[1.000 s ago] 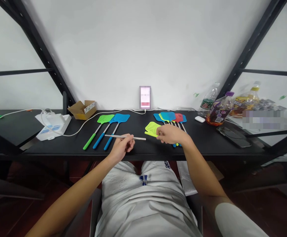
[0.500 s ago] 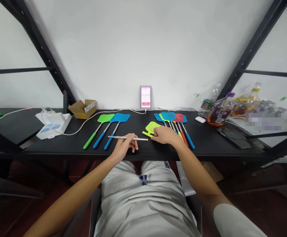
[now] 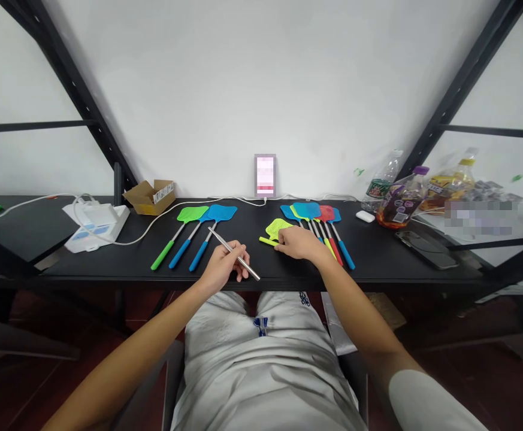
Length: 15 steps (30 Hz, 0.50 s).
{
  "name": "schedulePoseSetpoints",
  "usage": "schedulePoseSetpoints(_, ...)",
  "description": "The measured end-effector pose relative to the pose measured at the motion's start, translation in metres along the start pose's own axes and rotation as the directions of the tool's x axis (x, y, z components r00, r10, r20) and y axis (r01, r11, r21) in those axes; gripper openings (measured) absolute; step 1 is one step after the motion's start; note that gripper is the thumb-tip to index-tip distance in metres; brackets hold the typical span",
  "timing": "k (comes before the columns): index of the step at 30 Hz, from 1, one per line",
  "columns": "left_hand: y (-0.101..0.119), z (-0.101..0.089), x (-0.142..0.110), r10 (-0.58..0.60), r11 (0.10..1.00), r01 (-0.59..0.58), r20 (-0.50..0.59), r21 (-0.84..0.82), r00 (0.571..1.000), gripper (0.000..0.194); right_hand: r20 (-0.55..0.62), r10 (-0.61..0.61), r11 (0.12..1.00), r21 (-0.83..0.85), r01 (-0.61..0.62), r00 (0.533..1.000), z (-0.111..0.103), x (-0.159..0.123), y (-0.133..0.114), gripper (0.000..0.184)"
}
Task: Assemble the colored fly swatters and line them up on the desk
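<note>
My left hand [image 3: 223,264] is closed around a silver metal rod [image 3: 251,272], which slants from upper left down to the right, close to the desk's front edge. My right hand [image 3: 298,242] is closed, its fingers at a short yellow-green handle piece [image 3: 268,241]. Just behind those fingers lies a yellow-green perforated fly swatter head [image 3: 276,227], partly covered. On the left are a green fly swatter [image 3: 163,255] and two blue-handled ones [image 3: 198,256]. Several more swatters, with blue, yellow and red heads [image 3: 307,210], overlap beyond my right hand.
A phone with a lit screen [image 3: 265,173] leans on the wall. An open cardboard box [image 3: 147,199] and a white box [image 3: 94,230] stand left, with a white cable nearby. Bottles [image 3: 400,200], a white case [image 3: 365,217] and a dark phone [image 3: 426,249] occupy the right side.
The silver rod in my left hand has turned from nearly level to slanting, its right end now lower and nearer me. My right hand has barely moved.
</note>
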<state>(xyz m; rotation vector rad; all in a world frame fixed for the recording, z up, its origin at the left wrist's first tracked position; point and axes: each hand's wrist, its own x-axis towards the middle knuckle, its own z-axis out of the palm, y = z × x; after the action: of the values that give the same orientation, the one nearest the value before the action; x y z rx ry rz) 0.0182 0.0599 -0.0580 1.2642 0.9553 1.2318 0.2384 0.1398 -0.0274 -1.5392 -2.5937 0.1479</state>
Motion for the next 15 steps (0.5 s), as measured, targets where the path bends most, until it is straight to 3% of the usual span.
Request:
schedulePoseSetpoints(3, -0.003, -0.001, 0.005, 0.025, 0.993, -0.032, -0.066, -0.110, 0.998, 0.033, 0.027, -0.074, 0.995, 0.074, 0.072, 0.997, -0.002, -0.001, 0.002, 0.015)
schedulePoseSetpoints(8, -0.008, -0.007, 0.013, 0.017, 0.949, -0.108, -0.296, -0.295, 0.955, 0.033, 0.071, -0.263, 0.931, 0.279, 0.234, 0.962, -0.009, -0.005, 0.012, 0.011)
schedulePoseSetpoints(15, -0.012, -0.008, 0.016, 0.063, 0.940, -0.170, -0.339, -0.297, 0.939, 0.038, 0.134, -0.339, 0.841, 0.486, 0.236, 0.931, -0.008, -0.005, 0.019, 0.014)
